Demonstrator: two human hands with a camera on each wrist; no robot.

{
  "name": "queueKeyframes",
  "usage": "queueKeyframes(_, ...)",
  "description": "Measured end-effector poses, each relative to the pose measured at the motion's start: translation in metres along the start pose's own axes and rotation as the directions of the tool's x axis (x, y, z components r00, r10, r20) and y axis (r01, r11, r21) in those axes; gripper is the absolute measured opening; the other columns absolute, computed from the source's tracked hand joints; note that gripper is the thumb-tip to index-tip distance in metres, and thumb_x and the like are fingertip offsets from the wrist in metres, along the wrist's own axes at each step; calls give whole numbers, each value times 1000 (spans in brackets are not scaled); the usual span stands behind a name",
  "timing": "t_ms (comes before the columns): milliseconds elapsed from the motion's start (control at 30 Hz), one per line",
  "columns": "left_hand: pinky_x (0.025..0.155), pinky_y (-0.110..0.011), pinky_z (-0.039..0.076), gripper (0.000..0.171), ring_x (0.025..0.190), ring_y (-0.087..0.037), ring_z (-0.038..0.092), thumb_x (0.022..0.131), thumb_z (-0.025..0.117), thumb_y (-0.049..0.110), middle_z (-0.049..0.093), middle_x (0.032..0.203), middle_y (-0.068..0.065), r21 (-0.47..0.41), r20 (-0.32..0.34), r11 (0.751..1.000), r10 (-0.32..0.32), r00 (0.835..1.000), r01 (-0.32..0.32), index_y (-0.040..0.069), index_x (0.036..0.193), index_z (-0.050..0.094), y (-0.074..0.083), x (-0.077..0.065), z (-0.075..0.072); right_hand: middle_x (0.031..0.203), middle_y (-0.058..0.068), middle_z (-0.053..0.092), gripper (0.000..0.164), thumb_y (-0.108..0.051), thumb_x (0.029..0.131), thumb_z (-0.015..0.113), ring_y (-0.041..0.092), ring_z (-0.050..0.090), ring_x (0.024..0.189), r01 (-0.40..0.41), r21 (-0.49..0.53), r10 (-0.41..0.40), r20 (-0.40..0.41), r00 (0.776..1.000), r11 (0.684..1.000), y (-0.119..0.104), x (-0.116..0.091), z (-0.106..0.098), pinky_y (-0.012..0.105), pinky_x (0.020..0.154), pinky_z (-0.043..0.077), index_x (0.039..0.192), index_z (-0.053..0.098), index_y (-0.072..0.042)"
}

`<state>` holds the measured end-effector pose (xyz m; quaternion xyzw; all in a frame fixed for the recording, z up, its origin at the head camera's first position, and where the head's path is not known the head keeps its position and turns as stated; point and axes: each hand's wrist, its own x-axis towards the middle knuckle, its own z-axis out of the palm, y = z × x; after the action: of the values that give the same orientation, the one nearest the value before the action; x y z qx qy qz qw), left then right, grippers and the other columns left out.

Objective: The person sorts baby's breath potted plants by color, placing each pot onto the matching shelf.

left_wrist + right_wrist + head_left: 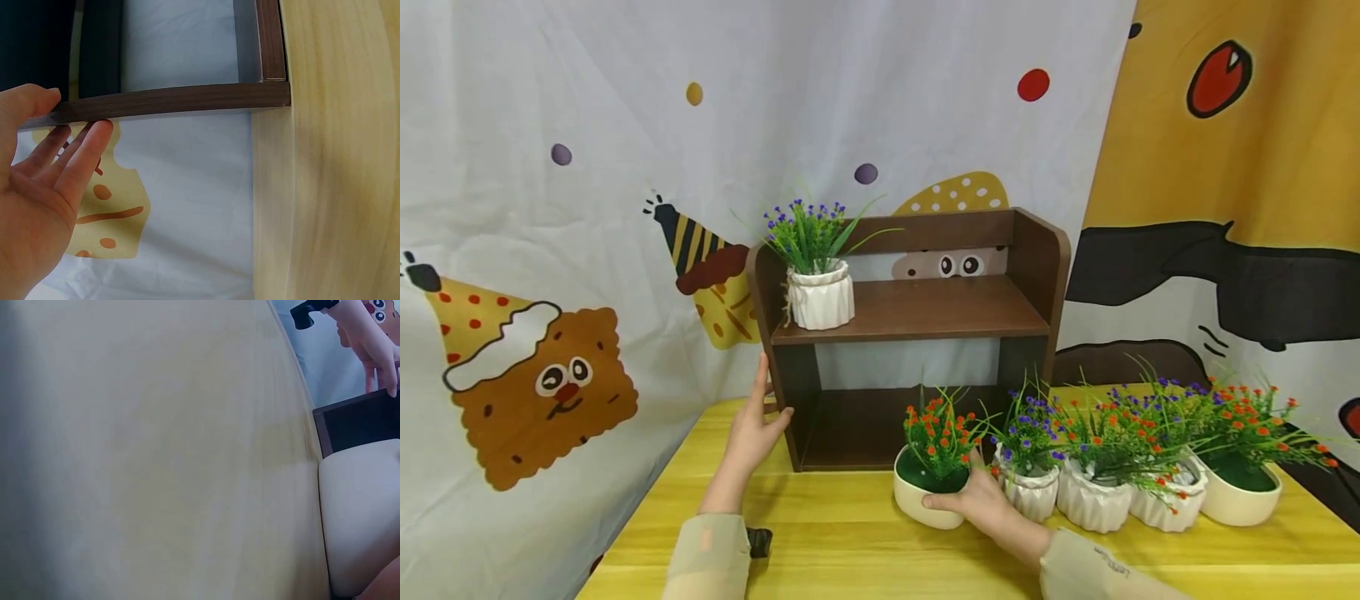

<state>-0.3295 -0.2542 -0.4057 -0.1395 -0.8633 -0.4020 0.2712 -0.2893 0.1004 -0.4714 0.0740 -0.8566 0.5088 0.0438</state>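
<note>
A brown wooden shelf (pixel 947 307) with two tiers stands on the table. My left hand (pixel 757 423) holds its left side panel (pixel 175 100), thumb (pixel 37 100) on the inner side and fingers along the outer side. At the shelf's front, my right hand (pixel 981 500) grips an oval cream pot (pixel 917 504) of artificial orange flowers (pixel 936 429), thumb across the front wall. In the right wrist view the pot (pixel 362 515) is right at the tabletop, and most of my right hand is out of frame. A white ribbed pot (pixel 822 298) with purple flowers sits on the upper tier, at the left.
Several more flower pots stand in a row on the right: white ribbed pots (pixel 1093 500) and a cream oval one (pixel 1240 496), their leaves overlapping. Yellow wood-grain tabletop (pixel 850 550) lies in front. A printed curtain (pixel 625 108) hangs behind the shelf.
</note>
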Motion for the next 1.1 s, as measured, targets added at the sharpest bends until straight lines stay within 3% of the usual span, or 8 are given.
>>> queueKeyframes(167, 75, -52, 55, 102, 99, -46, 63, 88, 68, -1, 46, 133, -36, 0, 2, 1000, -2, 1000, 2, 33, 157, 1, 0, 1, 0, 120, 29, 60, 110, -25, 55, 94, 42, 54, 115, 29, 45, -28, -10, 1000, 999, 0, 3, 2, 53, 100, 40, 139, 33, 12)
queueKeyframes(433, 74, -51, 56, 101, 98, -46, 63, 88, 68, 0, 46, 134, -34, 16, 11, 1000, 7, 1000, -7, 32, 157, 1, 3, 2, -1, 122, 25, 60, 101, -20, 55, 94, 40, 54, 115, 37, 62, -35, -28, 999, 997, -2, 4, 1, 52, 100, 40, 136, 41, 8)
queueKeyframes(667, 76, -52, 55, 101, 99, -45, 62, 88, 68, 0, 46, 134, -34, 15, 26, 1000, 5, 1000, -6, 32, 157, 1, 4, 7, 0, 115, 22, 64, 98, -25, 55, 94, 37, 59, 109, 36, 7, -35, -30, 999, 999, -10, 1, -4, 51, 96, 45, 133, 45, 8)
queueKeyframes(900, 77, -55, 53, 103, 98, -47, 62, 87, 69, -2, 47, 132, -35, 2, 7, 1000, -2, 1000, 2, 32, 157, 2, 4, 4, 0, 112, 22, 65, 96, -17, 54, 93, 36, 61, 105, 92, 29, -92, -3, 996, 995, -34, -4, -10, 49, 94, 47, 133, 45, 10)
queueKeyframes(1100, 75, -55, 54, 102, 98, -47, 63, 87, 68, -1, 49, 131, -35, 12, -1, 1000, -4, 1000, 4, 31, 157, 2, -1, 1, 0, 109, 19, 66, 86, -14, 55, 93, 34, 62, 102, 66, 13, -66, 13, 998, 998, -63, -10, -22, 48, 92, 49, 127, 52, 9)
